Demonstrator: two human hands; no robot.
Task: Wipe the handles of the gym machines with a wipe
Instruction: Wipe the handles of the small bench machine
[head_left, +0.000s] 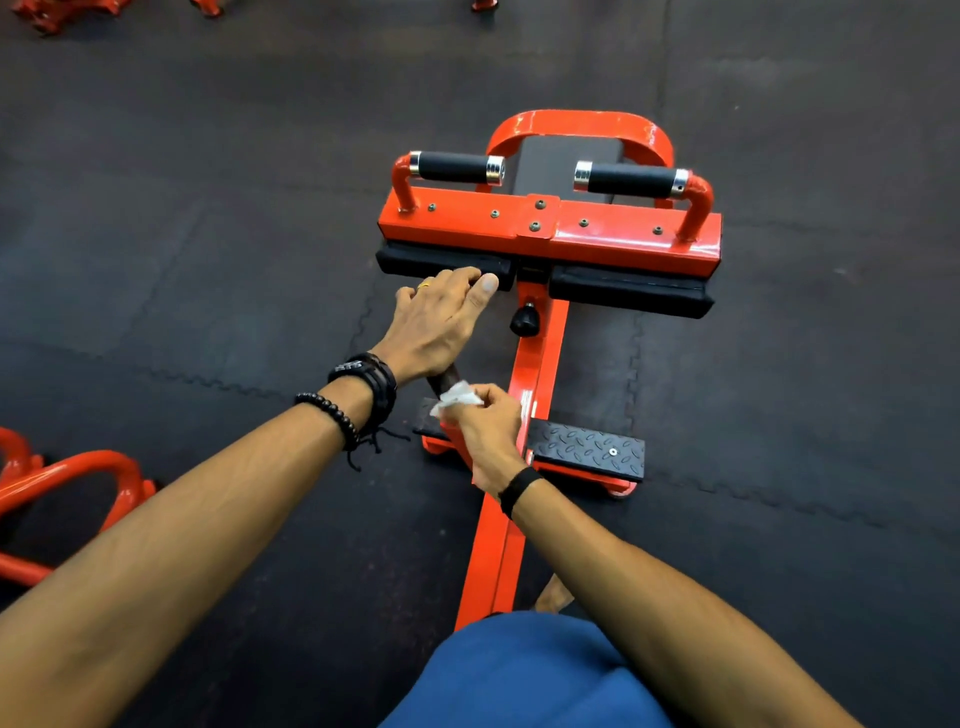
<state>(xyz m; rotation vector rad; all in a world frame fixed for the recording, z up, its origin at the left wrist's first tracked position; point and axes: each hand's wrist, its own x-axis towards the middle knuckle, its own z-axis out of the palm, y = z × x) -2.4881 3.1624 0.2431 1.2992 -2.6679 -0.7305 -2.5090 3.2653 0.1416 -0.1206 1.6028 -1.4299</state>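
Pinching the wipe (456, 399), the right hand (485, 431) presses it on a handle (441, 382).

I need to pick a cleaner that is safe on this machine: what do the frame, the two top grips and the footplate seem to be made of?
Frame: likely steel, glossy orange paint; it shows sharp highlights.
Grips: matte black, probably foam or rubber, with shiny metal collars.
Footplate: black with a raised diamond tread, rubber or plastic by its dull sheen.

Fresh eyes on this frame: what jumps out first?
The bright orange machine frame at centre, against the dark rubber floor, with two black-grip handles along its top. Nearer the camera, the left hand reaches to the left black pad, and the right hand pinches a white wipe just below it.
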